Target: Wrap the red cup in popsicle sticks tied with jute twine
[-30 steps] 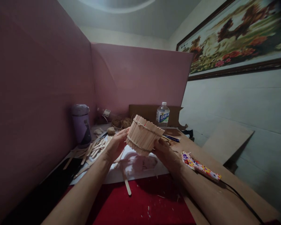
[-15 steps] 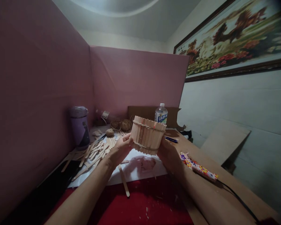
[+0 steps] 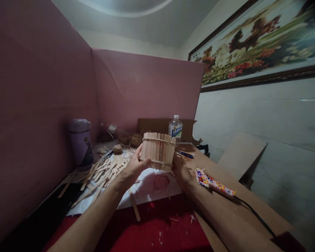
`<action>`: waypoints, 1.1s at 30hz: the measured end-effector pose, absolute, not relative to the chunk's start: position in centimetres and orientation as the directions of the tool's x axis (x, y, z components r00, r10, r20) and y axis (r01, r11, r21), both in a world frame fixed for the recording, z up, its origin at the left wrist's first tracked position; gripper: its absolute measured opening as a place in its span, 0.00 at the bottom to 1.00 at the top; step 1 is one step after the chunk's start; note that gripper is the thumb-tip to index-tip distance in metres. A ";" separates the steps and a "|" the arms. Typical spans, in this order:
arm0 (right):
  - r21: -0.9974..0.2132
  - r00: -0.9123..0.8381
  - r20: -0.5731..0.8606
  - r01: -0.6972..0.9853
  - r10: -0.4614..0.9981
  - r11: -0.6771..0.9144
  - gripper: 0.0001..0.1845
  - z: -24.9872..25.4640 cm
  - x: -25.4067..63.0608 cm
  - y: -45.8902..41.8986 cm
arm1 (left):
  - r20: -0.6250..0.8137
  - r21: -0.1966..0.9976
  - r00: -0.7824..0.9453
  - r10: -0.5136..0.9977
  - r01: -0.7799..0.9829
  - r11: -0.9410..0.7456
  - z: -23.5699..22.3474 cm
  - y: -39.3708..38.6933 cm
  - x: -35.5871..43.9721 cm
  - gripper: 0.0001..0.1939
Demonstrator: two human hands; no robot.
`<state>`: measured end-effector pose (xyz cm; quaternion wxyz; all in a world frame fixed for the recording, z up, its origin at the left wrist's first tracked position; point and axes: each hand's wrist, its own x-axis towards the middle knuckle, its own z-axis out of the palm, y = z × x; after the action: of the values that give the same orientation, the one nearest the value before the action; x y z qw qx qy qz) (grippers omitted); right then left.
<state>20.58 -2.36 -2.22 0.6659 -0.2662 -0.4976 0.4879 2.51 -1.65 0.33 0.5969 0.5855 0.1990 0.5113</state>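
Note:
Between my two hands, a round basket of upright popsicle sticks (image 3: 158, 151) is raised above the white paper. Twine runs around it near the top and near the bottom, and a reddish mark shows on one stick. My left hand (image 3: 138, 162) closes on its left side, the thumb lying along the lower front. My right hand (image 3: 180, 170) supports the lower right side; its fingers are partly hidden behind the basket. Below lies the white paper (image 3: 147, 196), and a single popsicle stick (image 3: 134, 206) rests across its edge onto the red cloth (image 3: 157, 227).
Loose popsicle sticks (image 3: 105, 175) spread at left beside a purple thermos (image 3: 80, 143). Twine balls (image 3: 135, 140) and a plastic bottle (image 3: 175, 126) stand behind. At right lie a blue pen (image 3: 185, 154) and a flower-patterned glue gun (image 3: 215, 183) with a black cord.
Both hands have turned the basket and tilted it, so a different stretch of its side faces me. The whole view has shifted slightly, moving the surroundings left.

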 end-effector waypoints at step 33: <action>-0.773 -0.049 0.466 -0.508 0.883 0.379 0.26 -1.7 20.5 -3.4 | 0.385 0.897 0.367 0.847 -0.364 -0.251 0.7 -2.0 2.6 0.42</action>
<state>20.47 -3.37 -1.72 0.6635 -0.1878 -0.4995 0.5244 2.63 -1.95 0.68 0.5771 0.5919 0.2039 0.5244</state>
